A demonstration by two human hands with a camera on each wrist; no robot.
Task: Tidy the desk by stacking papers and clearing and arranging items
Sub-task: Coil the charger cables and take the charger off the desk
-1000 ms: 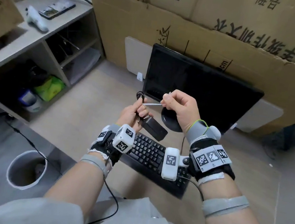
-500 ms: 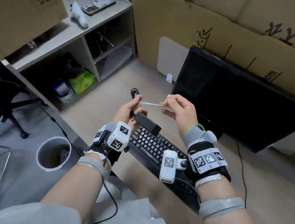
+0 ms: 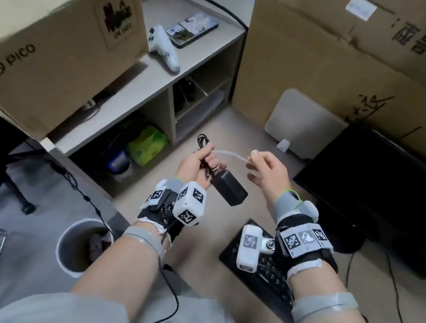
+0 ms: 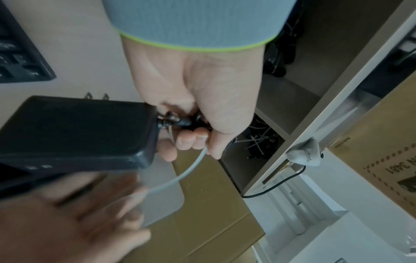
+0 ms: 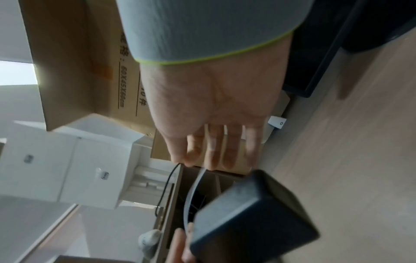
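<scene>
My left hand (image 3: 197, 162) is curled round a bundle of thin black coiled cable (image 3: 203, 140) and the neck of a black rectangular power adapter (image 3: 230, 188), which juts out to the right of my fist, held in the air above the pale wooden surface (image 3: 227, 135). A pale translucent plastic strap (image 3: 231, 154) arcs from that fist across to my right hand (image 3: 267, 171), whose thumb and forefinger pinch its far end while the other fingers (image 5: 231, 151) stay loosely spread.

Taking the adapter as the landmark: below and to its right lies a black keyboard (image 3: 263, 272), near the front edge of the surface. Further right stands a black monitor (image 3: 388, 192). Behind it brown cardboard sheets (image 3: 336, 69) lean upright, with bare surface between them and my hands. To its left, a pale open shelf unit (image 3: 144, 89) bounds the surface; on top sit a white handheld controller (image 3: 163, 48) and a brown cardboard box (image 3: 45, 26). Below left, on the floor, stands a white round bin (image 3: 69, 244).
</scene>
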